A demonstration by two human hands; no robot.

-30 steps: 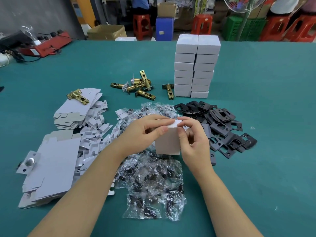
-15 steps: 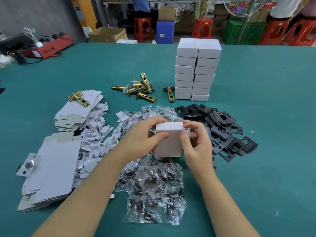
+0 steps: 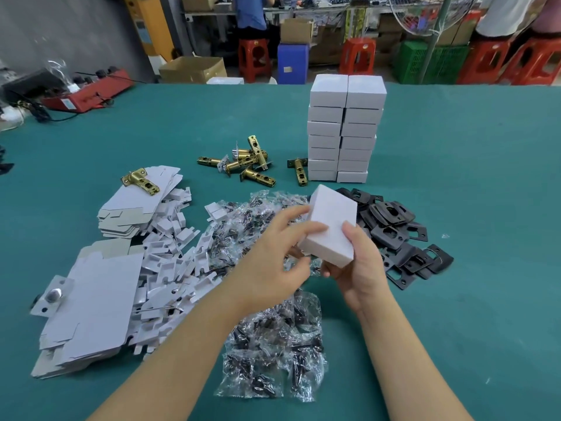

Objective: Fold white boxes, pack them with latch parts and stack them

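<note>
A closed white box (image 3: pixel 331 226) is tilted in the air above the table, its broad face turned up. My right hand (image 3: pixel 356 265) grips it from below and at its right side, thumb on the top face. My left hand (image 3: pixel 273 253) is beside the box's left edge with fingers spread, fingertips touching it. Behind stands a two-column stack of white boxes (image 3: pixel 344 129). Brass latch bolts (image 3: pixel 246 164) lie left of the stack. Black strike plates (image 3: pixel 394 235) are piled at the right. Clear screw bags (image 3: pixel 273 338) lie under my hands.
Flat unfolded box blanks (image 3: pixel 91 305) and white card inserts (image 3: pixel 173 262) are heaped at the left, one brass latch (image 3: pixel 141 180) lying on a blank pile. A red tool and cables (image 3: pixel 79 92) sit at the far left edge. Stools and cartons stand beyond the green table (image 3: pixel 485 177).
The box was closed upright between both hands; now it is turned flat and tilted, lifted toward the stack. My left hand has loosened from it.
</note>
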